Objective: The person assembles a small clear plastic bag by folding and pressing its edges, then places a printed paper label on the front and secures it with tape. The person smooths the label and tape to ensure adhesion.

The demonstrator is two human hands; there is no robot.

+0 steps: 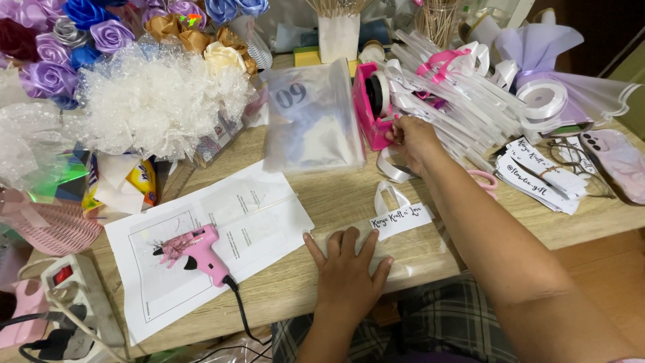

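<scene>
My left hand [346, 265] lies flat, fingers spread, on a clear plastic sheet [410, 259] at the table's near edge. A white paper label strip [401, 220] with dark script lies on that sheet just past my fingers, next to a loop of white ribbon [390, 195]. My right hand [411, 140] reaches forward to the pink tape dispenser [371, 107], its fingers pinched at the dispenser's front edge. What the fingers pinch is too small to tell.
A pink glue gun [195, 250] rests on a white printed sheet [222, 235] at left, its cord running off the table. Satin rose bouquet [134, 60], clear bag [312, 117], glue sticks [457, 101], ribbon roll [543, 97], tag stack [537, 175], phone [615, 158], power strip [67, 296].
</scene>
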